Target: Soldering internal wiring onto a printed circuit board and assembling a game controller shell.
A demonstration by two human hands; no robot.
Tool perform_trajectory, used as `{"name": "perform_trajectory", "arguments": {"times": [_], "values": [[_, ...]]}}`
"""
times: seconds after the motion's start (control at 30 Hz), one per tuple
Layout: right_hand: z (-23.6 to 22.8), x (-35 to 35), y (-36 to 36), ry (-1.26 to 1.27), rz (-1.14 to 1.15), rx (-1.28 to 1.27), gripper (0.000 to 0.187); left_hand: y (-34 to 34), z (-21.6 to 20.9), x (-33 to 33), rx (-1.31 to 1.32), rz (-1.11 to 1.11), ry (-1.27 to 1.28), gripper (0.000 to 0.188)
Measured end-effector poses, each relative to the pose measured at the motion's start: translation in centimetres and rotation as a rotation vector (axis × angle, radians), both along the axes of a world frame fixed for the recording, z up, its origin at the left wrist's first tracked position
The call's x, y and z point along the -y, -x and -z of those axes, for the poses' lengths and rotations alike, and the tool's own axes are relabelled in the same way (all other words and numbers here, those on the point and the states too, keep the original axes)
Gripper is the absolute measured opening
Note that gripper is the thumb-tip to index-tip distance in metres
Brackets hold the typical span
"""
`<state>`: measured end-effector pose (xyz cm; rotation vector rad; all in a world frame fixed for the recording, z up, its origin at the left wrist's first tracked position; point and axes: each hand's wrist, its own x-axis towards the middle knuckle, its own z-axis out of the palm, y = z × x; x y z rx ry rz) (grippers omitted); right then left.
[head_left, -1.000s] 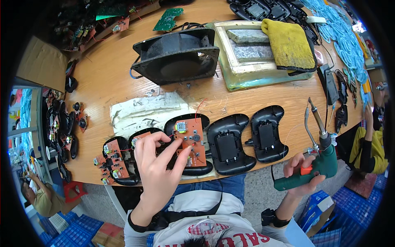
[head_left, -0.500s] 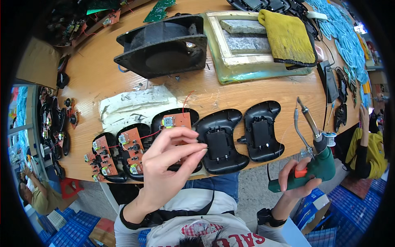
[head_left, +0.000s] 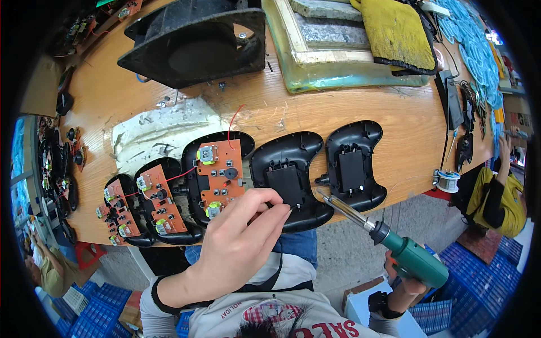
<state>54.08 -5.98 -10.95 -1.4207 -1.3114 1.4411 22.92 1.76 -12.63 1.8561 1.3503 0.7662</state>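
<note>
Green soldering iron (head_left: 416,260) rests in the right hand (head_left: 412,287), fingers curled; the left hand (head_left: 242,236) pinches narrowly, contents unclear, over the second-from-right black shell (head_left: 292,180) along the tabletop's (head_left: 406,146) near edge. Keep the likely hot tip (head_left: 327,196) off plastic.

Over my remote feed I see a black fan (head_left: 194,56) on the wooden table (head_left: 332,110); right of it, a pale-framed tray (head_left: 349,79) holds grey slabs (head_left: 332,35), partly covered by a yellow cloth (head_left: 397,34). Light-blue cables (head_left: 473,62) heap at far right, above stacked blue crates (head_left: 482,276).
</note>
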Motion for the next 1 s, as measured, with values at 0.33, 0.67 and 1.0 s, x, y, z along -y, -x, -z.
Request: {"name": "perform_trajectory", "arguments": {"times": [0.33, 0.67, 1.0], "values": [[-2.2, -1.9, 2.8, -0.061, -0.056, 0.185, 0.080, -0.5, 0.2, -0.3, -0.277, 0.073, -0.219, 0.021], [-1.8, -1.7, 3.4, -0.093, 0.025, 0.339, 0.070, -0.4, 1.2, -0.1, -0.288, 0.123, -0.200, 0.020], [-2.0, -3.0, 2.9, -0.083, -0.094, 0.244, 0.078, -0.3, 1.3, -0.2, -0.235, 0.120, -0.197, 0.019]]}}
